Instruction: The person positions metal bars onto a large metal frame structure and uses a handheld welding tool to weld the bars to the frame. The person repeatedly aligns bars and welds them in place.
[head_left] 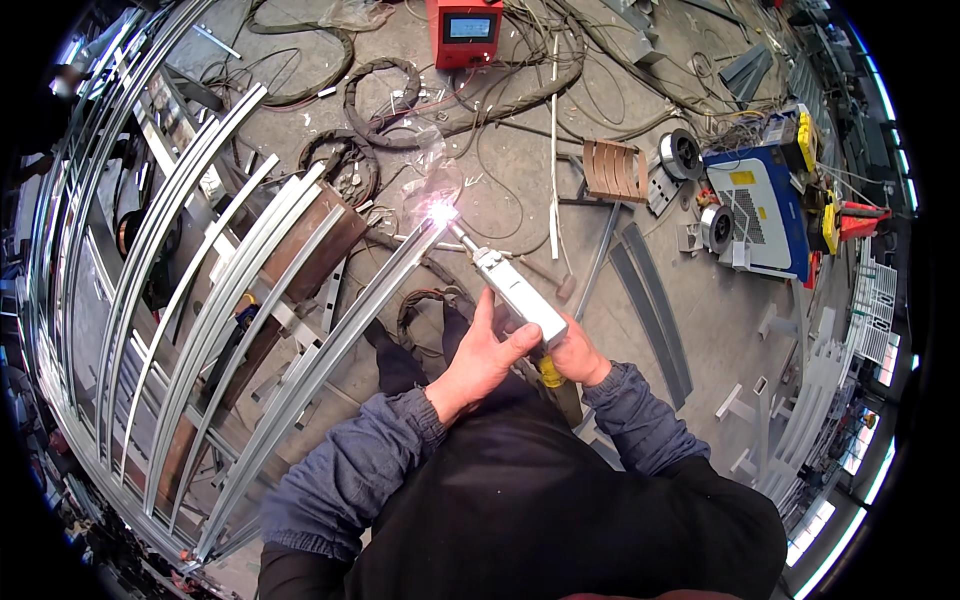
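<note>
Torch (522, 300): smooth, semi-gloss body. Long rail (350, 331) L of torch: smooth, shiny mtl. Floor (720, 320) R of torch: matt, rough-looking conc. Sleeves (640, 415) below torch: matt, wrinkled cloth.

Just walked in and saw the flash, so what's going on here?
A person holds a silver handheld torch with the left hand and right hand. A dazzling glow sits at its tip, by the far end of a long metal profile; glare hides the exact contact. More metal strips lie left.
</note>
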